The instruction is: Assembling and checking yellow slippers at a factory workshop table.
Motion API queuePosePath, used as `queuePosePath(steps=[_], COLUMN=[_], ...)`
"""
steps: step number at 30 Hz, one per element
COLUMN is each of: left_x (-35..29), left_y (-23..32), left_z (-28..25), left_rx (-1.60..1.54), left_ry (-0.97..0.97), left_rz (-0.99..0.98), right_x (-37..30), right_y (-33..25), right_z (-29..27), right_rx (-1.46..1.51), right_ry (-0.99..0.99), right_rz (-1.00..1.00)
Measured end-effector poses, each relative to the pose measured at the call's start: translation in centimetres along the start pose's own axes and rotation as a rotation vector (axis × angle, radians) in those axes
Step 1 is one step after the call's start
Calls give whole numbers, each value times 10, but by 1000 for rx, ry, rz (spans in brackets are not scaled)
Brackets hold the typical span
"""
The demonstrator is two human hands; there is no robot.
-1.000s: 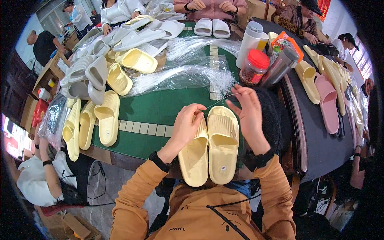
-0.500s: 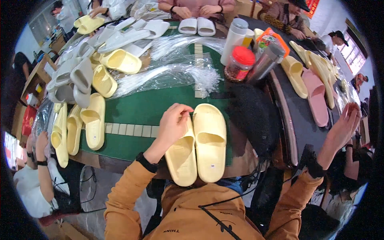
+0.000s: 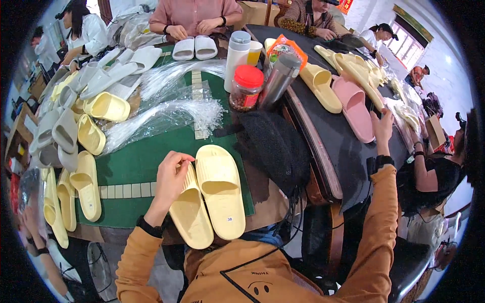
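A pair of pale yellow slippers lies side by side in front of me, toes pointing away: the left slipper (image 3: 194,220) and the right slipper (image 3: 222,202). My left hand (image 3: 171,178) is at the toe of the left slipper. Its thumb and fingertips are pinched together; whatever is between them is too small to make out. Over the black table on my right, my right hand (image 3: 383,130) has its fingers and thumb around the near end of a long yellow slipper (image 3: 357,76). Beside it lies a pink slipper (image 3: 353,107).
Grey slippers (image 3: 108,78) and more yellow slippers (image 3: 87,187) crowd the left of the green mat (image 3: 136,161). Clear plastic strands (image 3: 166,118) lie mid-mat. A red-lidded jar (image 3: 246,90), bottles (image 3: 279,80) and a black bag (image 3: 273,151) stand to the right. Co-workers sit around.
My right hand has moved from the air beyond the right-hand slippers in to the yellow slipper's end, its fingers curling. The view has turned right. My left hand stays at the pair's toes.
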State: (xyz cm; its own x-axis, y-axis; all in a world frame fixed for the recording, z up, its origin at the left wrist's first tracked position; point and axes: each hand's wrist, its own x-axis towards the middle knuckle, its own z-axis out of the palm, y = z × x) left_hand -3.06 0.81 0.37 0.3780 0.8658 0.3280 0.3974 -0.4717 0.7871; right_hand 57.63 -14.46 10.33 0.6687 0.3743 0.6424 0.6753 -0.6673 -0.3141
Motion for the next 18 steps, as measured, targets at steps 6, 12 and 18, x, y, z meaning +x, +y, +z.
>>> queuePosePath(steps=[6, 12, 18], left_x=[-4, -1, -5], left_y=[1, 3, 6], left_z=[-1, 1, -4], left_rx=[0, -6, 15], left_ry=[-1, -2, 19], left_rz=[-68, -55, -2], right_x=[14, 31, 26], right_y=[-35, -16, -30], right_z=[-1, -12, -97], right_rx=[-101, -202, 172], right_ry=[51, 40, 262], right_rz=[-18, -115, -87])
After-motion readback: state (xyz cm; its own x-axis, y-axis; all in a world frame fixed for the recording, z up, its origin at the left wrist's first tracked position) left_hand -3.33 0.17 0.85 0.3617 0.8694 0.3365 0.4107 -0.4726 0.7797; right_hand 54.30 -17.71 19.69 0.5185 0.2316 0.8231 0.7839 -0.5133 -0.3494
